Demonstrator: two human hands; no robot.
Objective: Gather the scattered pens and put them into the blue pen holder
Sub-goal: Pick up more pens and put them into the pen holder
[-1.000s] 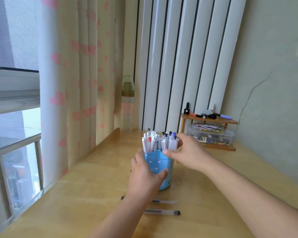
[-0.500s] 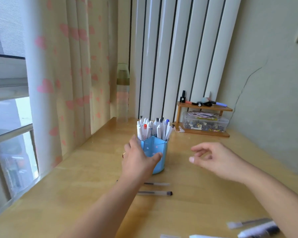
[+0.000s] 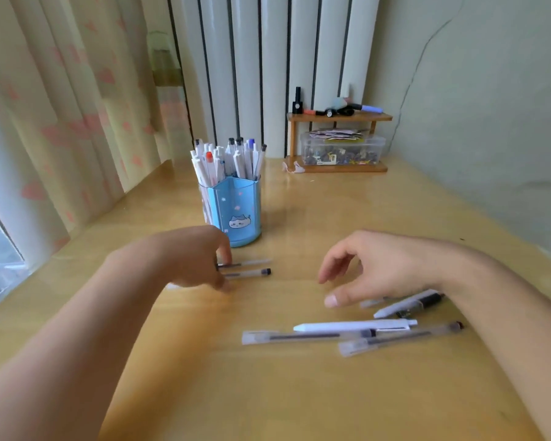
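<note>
Bench of pale wood fills our view. At twelve o'clock stands the blue pen holder, upright and packed with pens. Our left hand, at ten o'clock, reaches down with curled fingers onto two clear pens lying just in front of the holder; we cannot tell if it grips them. Our right hand, at two o'clock, hovers relaxed and holding nothing above more scattered pens: a white pen and clear ones beside it, lying flat.
</note>
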